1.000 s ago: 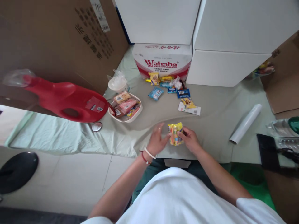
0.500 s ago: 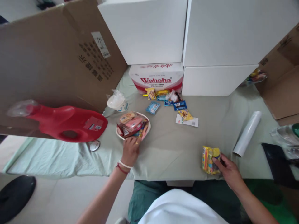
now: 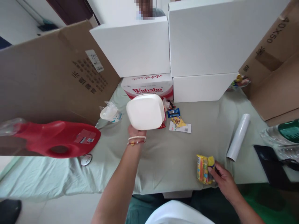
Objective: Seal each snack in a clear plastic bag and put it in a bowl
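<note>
My left hand (image 3: pixel 136 133) grips a white bowl (image 3: pixel 145 111) and holds it tipped up above the table, its underside facing me. The fingers are mostly hidden behind the bowl, and its contents are out of sight. My right hand (image 3: pixel 221 179) rests near the table's front edge, fingers closed on a yellow snack packet (image 3: pixel 203 168) that lies on the pale green cloth (image 3: pixel 168 155). Several small snack packets (image 3: pixel 177 119) lie beyond the bowl, in front of a red-and-white Wahaha carton (image 3: pixel 147 87).
A red jug (image 3: pixel 58 140) lies on its side at the left, before a large brown cardboard box (image 3: pixel 46 71). White boxes (image 3: pixel 201 46) stand at the back. A white roll (image 3: pixel 238 136) and a black object (image 3: pixel 266 165) lie at the right. A plastic-wrapped cup (image 3: pixel 109 112) sits near the jug.
My left hand took the white bowl from the table and lifted it, tipping it over. My right hand moved the yellow packet to the right front edge and stays on it.
</note>
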### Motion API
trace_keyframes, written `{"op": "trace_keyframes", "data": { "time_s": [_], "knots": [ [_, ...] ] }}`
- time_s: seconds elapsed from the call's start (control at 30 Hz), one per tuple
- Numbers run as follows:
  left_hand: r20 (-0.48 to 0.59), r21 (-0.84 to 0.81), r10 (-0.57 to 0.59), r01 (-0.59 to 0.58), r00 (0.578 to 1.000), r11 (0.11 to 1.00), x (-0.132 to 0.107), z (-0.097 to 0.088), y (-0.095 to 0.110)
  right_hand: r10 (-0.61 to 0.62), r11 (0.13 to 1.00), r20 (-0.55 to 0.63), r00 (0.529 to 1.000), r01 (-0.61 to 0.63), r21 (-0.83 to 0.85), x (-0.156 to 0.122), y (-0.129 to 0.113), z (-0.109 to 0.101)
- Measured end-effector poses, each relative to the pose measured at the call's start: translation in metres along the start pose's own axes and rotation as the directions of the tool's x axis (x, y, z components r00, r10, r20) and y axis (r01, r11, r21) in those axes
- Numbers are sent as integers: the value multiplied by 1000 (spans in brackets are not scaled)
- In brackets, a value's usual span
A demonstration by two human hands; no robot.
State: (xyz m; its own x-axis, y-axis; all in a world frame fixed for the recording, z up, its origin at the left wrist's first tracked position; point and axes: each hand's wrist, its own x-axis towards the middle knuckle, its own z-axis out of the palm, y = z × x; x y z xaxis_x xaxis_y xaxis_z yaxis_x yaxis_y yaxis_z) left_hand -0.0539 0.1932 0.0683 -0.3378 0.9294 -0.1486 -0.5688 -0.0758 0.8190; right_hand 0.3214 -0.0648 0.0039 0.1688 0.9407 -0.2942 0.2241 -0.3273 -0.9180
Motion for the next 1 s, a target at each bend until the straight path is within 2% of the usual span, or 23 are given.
{"op": "trace_keyframes", "data": {
  "time_s": [0.1, 0.13, 0.2, 0.27, 0.3, 0.33, 0.37, 0.43, 0.47, 0.5, 0.57, 0.6, 0.63, 0.67, 0.7, 0.73, 0.8, 0.87, 0.93, 1.0],
  "knots": [
    [-78, 42, 32, -29, 996, 999, -52, -34, 31, 66, 994, 14, 998, -67, 84, 1, -5, 1],
    [-79, 103, 30, -22, 996, 994, -76, -48, 42, 88, 989, 12, 996, -88, 122, 2, -7, 1],
    [-113, 268, 115, -81, 987, 960, -129, -72, 59, 122, 972, 17, 992, -123, 198, 4, -11, 1],
    [-7, 472, 167, -145, 986, 870, -180, -89, 69, 148, 949, 26, 989, -149, 278, 7, -16, 0],
    [94, 579, 217, -231, 972, 782, -202, -94, 69, 159, 935, 32, 987, -161, 316, 8, -20, -1],
    [246, 663, 247, -349, 937, 662, -221, -96, 67, 168, 922, 30, 985, -168, 350, 10, -25, -2],
    [417, 701, 235, -475, 878, 532, -237, -96, 61, 171, 911, 17, 985, -165, 378, 12, -32, -2],
    [704, 632, 149, -708, 694, 315, -256, -92, 42, 148, 907, -14, 989, -131, 399, 18, -52, -1],
    [791, 571, 94, -784, 605, 244, -260, -90, 30, 124, 914, -19, 992, -107, 390, 22, -65, 1],
    [844, 516, 48, -834, 534, 195, -261, -87, 18, 96, 927, 0, 995, -89, 365, 25, -79, 5],
    [899, 437, -39, -890, 436, 127, -259, -84, -7, 48, 964, 157, 986, -87, 253, 32, -109, 19],
    [914, 406, -75, -908, 400, 104, -256, -83, -18, 34, 985, 287, 957, -82, 154, 37, -122, 29],
    [925, 374, -103, -923, 365, 88, -253, -83, -27, 26, 999, 421, 907, -41, 27, 41, -133, 41],
    [932, 350, -128, -934, 339, 76, -250, -83, -35, 13, 992, 521, 854, 53, -112, 47, -142, 55],
    [937, 329, -147, -942, 316, 71, -247, -84, -41, 3, 949, 582, 813, 181, -257, 52, -148, 70],
    [943, 310, -154, -948, 296, 72, -246, -85, -45, -1, 868, 608, 794, 303, -394, 58, -151, 86],
    [953, 286, -131, -955, 274, 84, -245, -88, -48, 32, 627, 594, 804, 446, -638, 68, -152, 116],
    [953, 300, -65, -950, 295, 88, -249, -92, -46, 78, 434, 541, 837, 460, -775, 72, -149, 141],
    [934, 356, 16, -932, 357, 69, -255, -97, -41, 92, 344, 486, 869, 430, -835, 70, -145, 156],
    [892, 435, 108, -899, 438, 50, -260, -104, -35, 50, 318, 449, 892, 412, -854, 62, -143, 159]
  ]
}}
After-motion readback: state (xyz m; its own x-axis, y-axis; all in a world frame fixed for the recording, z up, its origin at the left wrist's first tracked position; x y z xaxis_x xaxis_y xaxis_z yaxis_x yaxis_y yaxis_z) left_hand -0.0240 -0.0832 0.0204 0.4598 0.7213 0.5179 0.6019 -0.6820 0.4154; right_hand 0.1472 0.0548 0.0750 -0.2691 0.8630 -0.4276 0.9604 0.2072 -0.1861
